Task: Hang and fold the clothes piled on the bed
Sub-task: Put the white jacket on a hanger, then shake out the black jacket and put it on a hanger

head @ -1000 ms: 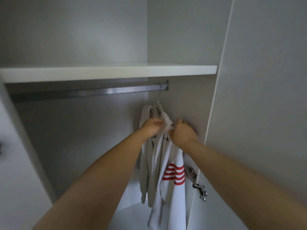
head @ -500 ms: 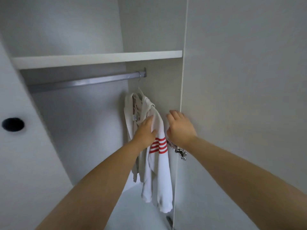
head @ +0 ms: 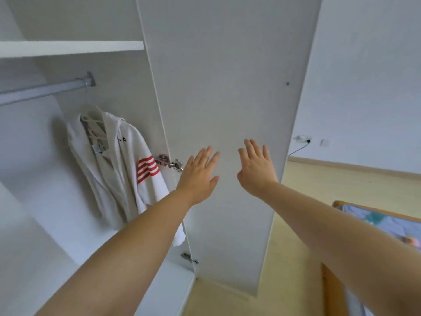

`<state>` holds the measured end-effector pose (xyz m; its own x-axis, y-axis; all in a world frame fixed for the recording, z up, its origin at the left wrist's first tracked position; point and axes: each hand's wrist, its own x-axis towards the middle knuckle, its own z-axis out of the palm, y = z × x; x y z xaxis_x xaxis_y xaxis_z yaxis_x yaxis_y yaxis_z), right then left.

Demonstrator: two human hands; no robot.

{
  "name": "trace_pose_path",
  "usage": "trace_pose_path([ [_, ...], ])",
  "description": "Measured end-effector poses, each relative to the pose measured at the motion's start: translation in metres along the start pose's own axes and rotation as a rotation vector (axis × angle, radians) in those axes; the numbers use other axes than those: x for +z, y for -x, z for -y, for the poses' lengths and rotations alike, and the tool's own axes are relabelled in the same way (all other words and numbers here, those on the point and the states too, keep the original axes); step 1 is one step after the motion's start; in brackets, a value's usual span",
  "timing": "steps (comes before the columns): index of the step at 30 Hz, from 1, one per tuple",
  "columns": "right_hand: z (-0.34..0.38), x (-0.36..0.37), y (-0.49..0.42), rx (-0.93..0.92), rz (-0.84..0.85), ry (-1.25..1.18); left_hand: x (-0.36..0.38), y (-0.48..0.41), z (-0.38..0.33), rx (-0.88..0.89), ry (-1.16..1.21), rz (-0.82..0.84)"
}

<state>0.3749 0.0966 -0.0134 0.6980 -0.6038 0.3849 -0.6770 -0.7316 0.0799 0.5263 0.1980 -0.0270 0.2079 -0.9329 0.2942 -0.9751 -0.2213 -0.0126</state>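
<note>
A white garment with red stripes on its sleeve [head: 123, 165] hangs on a white hanger [head: 92, 115] from the metal rail [head: 43, 91] inside the wardrobe, at the rail's right end. My left hand [head: 199, 173] and my right hand [head: 256, 167] are both raised in front of the open wardrobe door [head: 227, 76], fingers spread, holding nothing. Both hands are to the right of the garment and apart from it. My left forearm covers the garment's lower right edge.
A white shelf [head: 68, 49] runs above the rail. Door hinges [head: 169, 161] sit on the wardrobe's side panel. A bed corner with patterned bedding [head: 385, 222] shows at the right, on a pale wooden floor [head: 300, 197]. A wall socket with a cable [head: 303, 140] is behind the door.
Both hands let go of the hung garment and moved right, in front of the door. My view turned right, bringing the room and bed into sight.
</note>
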Motion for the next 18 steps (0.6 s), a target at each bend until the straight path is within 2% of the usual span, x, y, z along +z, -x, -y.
trace_pose_path([
  [10, -0.158, -0.012, 0.114, 0.46, 0.082, 0.073, 0.033, -0.049, -0.188, 0.446, -0.011, 0.051],
  [18, -0.311, -0.005, 0.16, 0.727, 0.111, 0.168, 0.07, -0.143, -0.355, 0.631, 0.046, 0.055],
])
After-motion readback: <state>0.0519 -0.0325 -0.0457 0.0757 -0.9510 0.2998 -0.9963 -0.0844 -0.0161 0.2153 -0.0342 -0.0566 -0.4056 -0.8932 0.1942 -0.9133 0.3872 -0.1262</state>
